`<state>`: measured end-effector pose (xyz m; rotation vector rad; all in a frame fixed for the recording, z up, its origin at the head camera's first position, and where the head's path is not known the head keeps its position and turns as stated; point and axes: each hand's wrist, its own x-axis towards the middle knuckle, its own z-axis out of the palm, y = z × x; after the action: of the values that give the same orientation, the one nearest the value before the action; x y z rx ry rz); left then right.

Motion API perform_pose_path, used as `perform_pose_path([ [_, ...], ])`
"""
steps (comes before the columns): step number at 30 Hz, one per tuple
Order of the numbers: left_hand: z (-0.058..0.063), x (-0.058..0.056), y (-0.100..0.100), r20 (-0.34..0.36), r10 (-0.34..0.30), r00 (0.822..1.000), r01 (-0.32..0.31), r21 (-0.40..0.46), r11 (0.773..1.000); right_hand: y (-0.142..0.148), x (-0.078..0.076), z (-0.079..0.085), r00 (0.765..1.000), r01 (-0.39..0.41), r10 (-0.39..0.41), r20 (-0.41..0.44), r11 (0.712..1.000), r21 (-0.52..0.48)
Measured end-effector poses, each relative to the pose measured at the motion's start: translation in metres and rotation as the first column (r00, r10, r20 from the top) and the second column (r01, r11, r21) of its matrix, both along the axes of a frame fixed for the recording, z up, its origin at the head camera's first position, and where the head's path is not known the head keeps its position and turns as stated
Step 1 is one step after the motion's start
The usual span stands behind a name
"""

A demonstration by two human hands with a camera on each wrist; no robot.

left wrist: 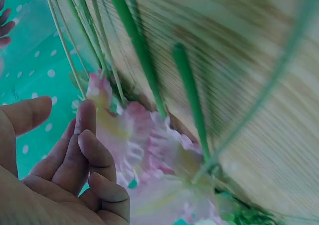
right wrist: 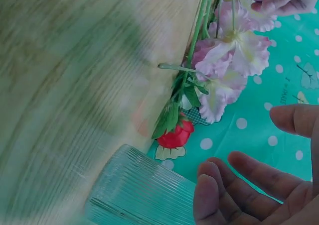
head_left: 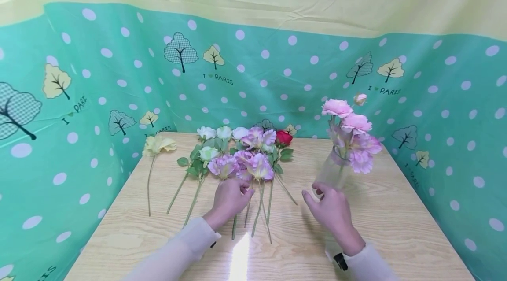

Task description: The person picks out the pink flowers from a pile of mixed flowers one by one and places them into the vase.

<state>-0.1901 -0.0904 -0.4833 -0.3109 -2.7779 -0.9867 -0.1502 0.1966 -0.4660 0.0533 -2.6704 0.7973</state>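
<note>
My left hand (head_left: 231, 198) hovers just over the stems below a cluster of purple-and-white flowers (head_left: 260, 167). Its fingers are loosely bent, and the left wrist view shows a gap between thumb and fingertips with nothing in it. Beside the ribbed clear glass vase (head_left: 329, 171), my right hand (head_left: 332, 211) holds nothing, its thumb spread away from the relaxed fingers. Pink flowers (head_left: 356, 123) and purple ones (head_left: 361, 151) stand in the vase, leaning right. In the right wrist view the vase (right wrist: 139, 190) lies beyond the fingertips, apparently untouched.
White roses (head_left: 207, 133) with green leaves and a red rose (head_left: 283, 137) lie among the purple flowers. A cream flower (head_left: 158, 145) lies alone at the left of the wooden table (head_left: 130, 241). A green dotted cloth (head_left: 245, 83) hangs behind and along both sides.
</note>
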Motion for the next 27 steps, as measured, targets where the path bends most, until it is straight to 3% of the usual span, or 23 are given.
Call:
perform_pose_path([
  [8, 0.000, -0.009, 0.019, 0.019, -0.012, 1.000, 0.013, -0.069, 0.998, 0.001, 0.001, -0.004, 0.998, 0.003, -0.005, 0.063, 1.000, 0.028],
  [13, 0.000, -0.012, 0.027, 0.092, -0.007, 0.996, 0.013, -0.061, 0.998, 0.001, 0.002, -0.005, 0.998, 0.007, -0.009, 0.063, 0.999, 0.039],
  [20, -0.004, -0.015, 0.031, 0.104, -0.011, 0.994, 0.020, -0.092, 0.996, 0.000, 0.004, -0.005, 0.998, 0.005, -0.007, 0.055, 0.999, 0.035],
  [27, -0.005, -0.018, 0.030, 0.173, 0.001, 0.985, 0.012, -0.074, 0.997, -0.001, 0.004, -0.004, 0.999, -0.005, 0.003, 0.045, 0.999, 0.038],
])
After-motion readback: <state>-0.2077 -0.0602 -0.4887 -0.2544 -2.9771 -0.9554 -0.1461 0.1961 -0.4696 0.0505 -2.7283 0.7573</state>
